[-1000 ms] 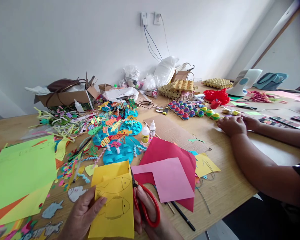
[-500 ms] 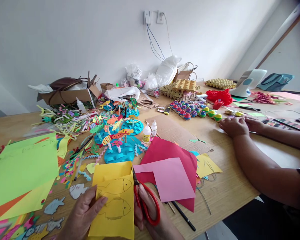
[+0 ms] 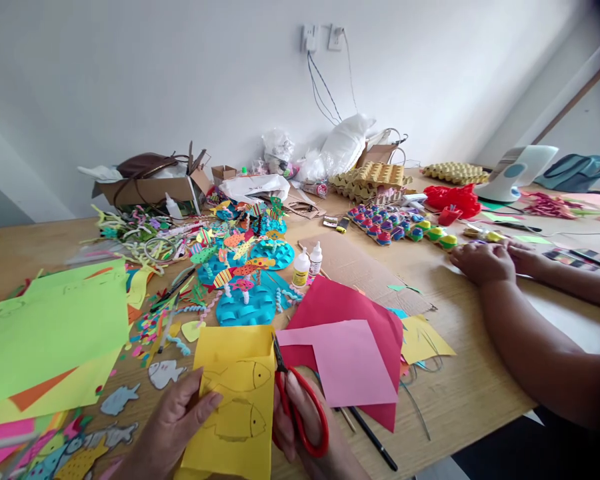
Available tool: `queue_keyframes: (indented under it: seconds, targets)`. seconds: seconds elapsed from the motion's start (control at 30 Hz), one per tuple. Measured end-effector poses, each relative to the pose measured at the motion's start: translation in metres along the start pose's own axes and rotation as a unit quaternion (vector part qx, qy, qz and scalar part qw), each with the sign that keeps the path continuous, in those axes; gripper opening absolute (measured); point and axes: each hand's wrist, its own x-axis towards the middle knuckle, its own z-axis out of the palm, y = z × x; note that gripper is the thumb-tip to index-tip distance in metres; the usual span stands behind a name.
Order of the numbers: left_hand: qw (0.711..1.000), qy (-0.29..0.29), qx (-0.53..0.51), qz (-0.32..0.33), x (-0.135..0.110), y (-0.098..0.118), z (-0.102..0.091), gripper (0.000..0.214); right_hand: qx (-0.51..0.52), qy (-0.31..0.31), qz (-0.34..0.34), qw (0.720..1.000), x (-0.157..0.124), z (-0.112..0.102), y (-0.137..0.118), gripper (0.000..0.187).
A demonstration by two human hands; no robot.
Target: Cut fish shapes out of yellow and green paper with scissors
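My left hand (image 3: 183, 417) is closed on the left edge of a yellow sheet of paper (image 3: 230, 447), thumb on top. Two fish outlines are drawn on the sheet in dark line, one above the other, and its upper part is folded. Red-handled scissors (image 3: 307, 423) are in my right hand (image 3: 300, 420), their dark blades at the sheet's upper right edge. How far the blades are apart I cannot tell. Beyond the paper stand blue egg-carton bases (image 3: 245, 307) with patterned paper fish on curled stems. Fish cutouts (image 3: 165, 373) lie to the left.
Pink paper (image 3: 355, 367) and red paper (image 3: 325, 300) lie right of the scissors, near a black pencil (image 3: 375, 440). Green sheets (image 3: 60, 333) cover the left side. Two glue bottles (image 3: 301, 268) stand mid-table. Another person's hands (image 3: 485, 263) rest at the right.
The whole scene has shifted slightly right in view as the camera turned. My hands keep the same hold on the paper and the scissors.
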Motion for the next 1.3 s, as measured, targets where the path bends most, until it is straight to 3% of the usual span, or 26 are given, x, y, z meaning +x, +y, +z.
queue_keyframes:
  seconds: [0.37,0.67,1.0,1.2,1.3]
  targets:
    - [0.999,0.036,-0.017,-0.023,-0.007,0.008,0.010,0.038,-0.008,0.047,0.026,0.999,0.002,0.005,-0.004,0.048]
    - [0.999,0.020,-0.019,-0.017,-0.006,0.008,0.008,0.032,0.036,0.032,0.033,0.998,0.001,0.003,-0.005,0.046]
    - [0.998,0.054,0.016,-0.007,-0.005,0.003,0.003,0.032,-0.004,0.079,-0.004,0.997,0.002,0.005,-0.012,0.046]
    - [0.996,0.085,-0.001,-0.003,-0.006,0.009,0.003,0.038,-0.080,0.105,-0.131,0.983,-0.010,0.003,-0.042,0.033]
    - [0.994,0.110,-0.017,-0.009,-0.006,0.013,-0.002,0.041,-0.110,0.134,-0.063,0.983,-0.033,0.007,-0.062,0.025]
